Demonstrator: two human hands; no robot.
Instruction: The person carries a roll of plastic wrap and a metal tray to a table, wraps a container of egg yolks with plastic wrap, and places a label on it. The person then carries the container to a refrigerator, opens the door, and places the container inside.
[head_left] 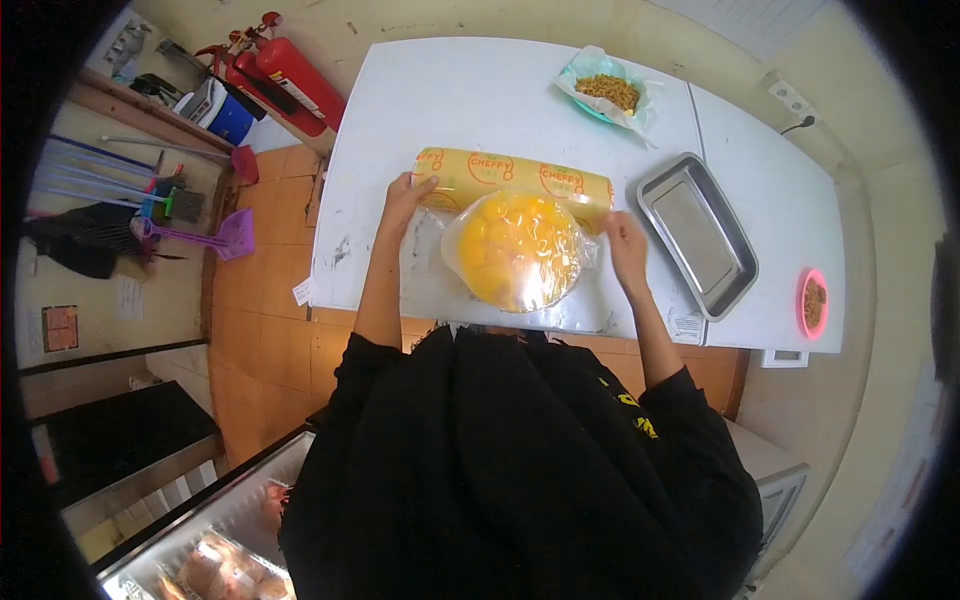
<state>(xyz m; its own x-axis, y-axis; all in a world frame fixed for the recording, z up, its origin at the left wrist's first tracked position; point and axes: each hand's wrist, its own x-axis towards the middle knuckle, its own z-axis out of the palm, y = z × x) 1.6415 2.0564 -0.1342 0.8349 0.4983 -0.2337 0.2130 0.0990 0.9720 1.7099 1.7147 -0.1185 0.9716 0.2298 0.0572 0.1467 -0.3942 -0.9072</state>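
Note:
A roll of yellow plastic film (490, 172) with red "CHEFFY" print lies across the white table (470, 80). My left hand (405, 198) is closed on its left end, thumb on top. At the right end, my right hand (624, 240) has its fingers bent together at the film's edge; what they pinch is too small to make out. Between my arms, just in front of the roll, sits a round container of yellow-orange pieces (518, 250) under shiny clear film, close to the table's near edge.
An empty metal tray (697, 237) lies to the right. A teal bowl of brown crumbs (608, 92) stands at the back, a pink bowl (812, 304) at the far right. Fire extinguishers (300, 82) and a purple dustpan (236, 235) are at the left.

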